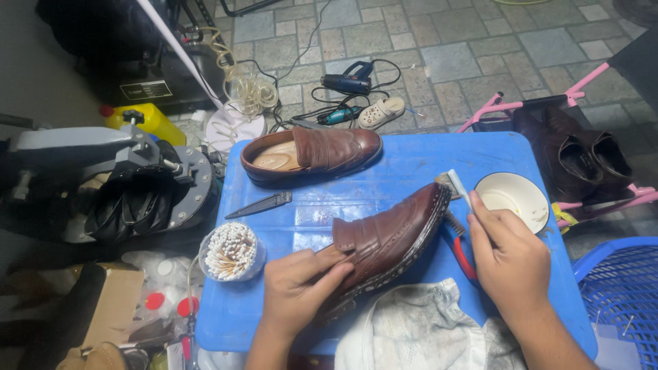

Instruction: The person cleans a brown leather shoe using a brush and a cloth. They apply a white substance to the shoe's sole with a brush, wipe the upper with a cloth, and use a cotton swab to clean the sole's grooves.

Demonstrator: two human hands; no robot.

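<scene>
My left hand (299, 284) grips the heel end of a brown leather loafer (387, 236), tipped on its side over the blue plastic table (404, 161). My right hand (506, 257) holds a small white-handled brush (458, 188), its bristle end touching the shoe's toe by the sole edge. A second matching brown loafer (312, 154) lies upright at the table's far side. A white bowl (514, 196) sits just right of the brush.
A cup of cotton swabs (232, 252) and a knife (260, 204) lie at the table's left. Red-handled pliers (462, 253) lie under the shoe, a cloth (411, 329) near me. Dark shoes (582, 161) rest on a pink rack, power tools (349, 83) on the floor, a blue basket (620, 288) at right.
</scene>
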